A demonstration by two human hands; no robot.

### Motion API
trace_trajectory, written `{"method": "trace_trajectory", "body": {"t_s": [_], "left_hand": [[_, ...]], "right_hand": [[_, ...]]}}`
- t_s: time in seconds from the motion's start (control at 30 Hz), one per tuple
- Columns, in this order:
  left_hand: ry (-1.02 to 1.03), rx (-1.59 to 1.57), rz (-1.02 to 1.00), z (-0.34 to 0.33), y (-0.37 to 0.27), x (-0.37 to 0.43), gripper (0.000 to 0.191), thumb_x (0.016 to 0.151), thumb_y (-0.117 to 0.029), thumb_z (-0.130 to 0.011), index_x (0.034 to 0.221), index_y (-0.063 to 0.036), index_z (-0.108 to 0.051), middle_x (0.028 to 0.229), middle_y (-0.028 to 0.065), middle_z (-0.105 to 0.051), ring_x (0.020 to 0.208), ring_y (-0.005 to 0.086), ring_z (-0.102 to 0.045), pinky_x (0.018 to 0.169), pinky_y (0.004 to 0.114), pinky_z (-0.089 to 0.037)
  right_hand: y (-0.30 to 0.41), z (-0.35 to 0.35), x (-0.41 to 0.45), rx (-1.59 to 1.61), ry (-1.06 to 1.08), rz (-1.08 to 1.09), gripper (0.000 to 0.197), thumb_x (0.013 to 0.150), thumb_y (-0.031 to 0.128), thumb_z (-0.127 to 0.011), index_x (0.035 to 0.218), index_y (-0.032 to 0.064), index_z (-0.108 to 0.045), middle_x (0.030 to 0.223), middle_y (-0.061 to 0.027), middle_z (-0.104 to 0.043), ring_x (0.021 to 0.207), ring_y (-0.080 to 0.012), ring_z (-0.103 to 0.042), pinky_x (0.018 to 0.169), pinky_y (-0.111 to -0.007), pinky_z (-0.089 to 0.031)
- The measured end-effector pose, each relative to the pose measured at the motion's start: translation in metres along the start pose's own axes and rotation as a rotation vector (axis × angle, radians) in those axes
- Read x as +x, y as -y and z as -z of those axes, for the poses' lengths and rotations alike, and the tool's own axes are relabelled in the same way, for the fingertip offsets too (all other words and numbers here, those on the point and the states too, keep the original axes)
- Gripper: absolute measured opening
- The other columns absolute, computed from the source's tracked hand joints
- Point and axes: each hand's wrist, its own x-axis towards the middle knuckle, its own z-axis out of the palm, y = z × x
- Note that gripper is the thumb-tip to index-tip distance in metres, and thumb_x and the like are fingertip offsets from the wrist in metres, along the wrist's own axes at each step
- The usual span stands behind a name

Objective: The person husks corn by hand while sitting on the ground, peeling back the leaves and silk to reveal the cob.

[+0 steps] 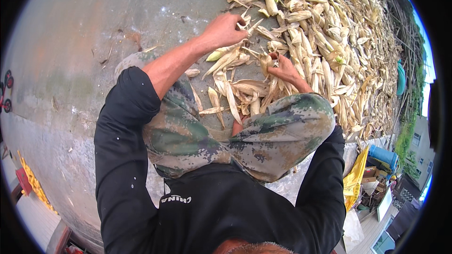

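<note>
My left hand (226,32) is curled over strips of dry corn husk (251,29), which show at its fingertips. To its right and nearer me, my right hand (285,70) pinches a dry husk (265,64) between thumb and fingers. Whether an ear sits inside that husk cannot be made out. Below my left wrist lies an ear of corn with pale green husk (216,55). Loose dry husks (250,86) cover the ground between my knees, and a bare foot (238,124) shows partly under my right leg.
A broad heap of unshucked dry corn ears (325,42) spreads to the right. Concrete ground (77,42) extends left. Behind me on the right are a yellow sack (356,180) and a blue barrel (383,157). Yellow corn cobs (35,181) lie at the lower left.
</note>
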Motion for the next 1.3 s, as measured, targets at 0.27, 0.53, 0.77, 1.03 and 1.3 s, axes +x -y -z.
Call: {"method": "trace_trajectory", "body": {"t_s": [0.27, 0.53, 0.77, 1.03, 1.3], "left_hand": [[0.466, -0.285, 0.109, -0.025, -0.012, 0.004, 0.040, 0.095, -0.032, -0.066, 0.110, 0.0049, -0.072, 0.088, 0.0118, -0.076, 0.074, 0.0145, -0.073, 0.069, 0.029, -0.059], [0.210, -0.352, 0.147, -0.032, -0.017, -0.006, 0.080, 0.093, -0.061, -0.063, 0.137, 0.0040, -0.049, 0.123, 0.0211, -0.062, 0.106, 0.0246, -0.063, 0.083, 0.040, -0.058], [-0.104, -0.837, -0.089, -0.021, -0.027, 0.019, 0.051, 0.102, -0.045, -0.059, 0.136, -0.0083, -0.054, 0.126, 0.0077, -0.062, 0.112, 0.0166, -0.061, 0.090, 0.034, -0.057], [-0.270, -0.304, -0.148, -0.010, -0.023, 0.020, 0.043, 0.106, -0.037, -0.053, 0.117, 0.0029, -0.063, 0.103, 0.0152, -0.066, 0.093, 0.0230, -0.062, 0.084, 0.035, -0.050], [-0.051, -0.066, -0.235, -0.028, -0.032, 0.023, 0.060, 0.109, -0.048, -0.038, 0.145, -0.0024, -0.052, 0.113, 0.0232, -0.057, 0.107, 0.0340, -0.059, 0.098, 0.041, -0.043]], "right_hand": [[0.083, 0.082, 0.011, 0.972, -0.232, 0.026, 0.064, 0.083, 0.016, -0.072, 0.139, 0.0003, -0.046, 0.119, -0.0112, -0.063, 0.098, -0.0164, -0.066, 0.080, -0.029, -0.057], [0.131, 0.056, -0.001, 1.089, -0.361, 0.003, 0.045, 0.095, 0.040, -0.064, 0.126, 0.0072, -0.062, 0.104, -0.0026, -0.067, 0.086, -0.0133, -0.063, 0.076, -0.030, -0.053], [0.064, 0.035, 0.030, 1.408, 0.158, -0.052, 0.061, 0.091, 0.049, -0.064, 0.131, 0.0037, -0.058, 0.107, -0.0091, -0.067, 0.092, -0.0153, -0.063, 0.081, -0.032, -0.053], [0.130, 0.059, 0.017, 0.335, -0.095, 0.361, 0.064, 0.087, 0.045, -0.074, 0.131, -0.0001, -0.062, 0.120, -0.0151, -0.068, 0.109, -0.0227, -0.064, 0.098, -0.037, -0.048], [0.132, 0.044, 0.019, 0.237, -0.157, 0.360, 0.044, 0.089, 0.040, -0.064, 0.101, -0.0019, -0.069, 0.074, -0.0166, -0.068, 0.072, -0.0176, -0.064, 0.067, -0.039, -0.051]]}}
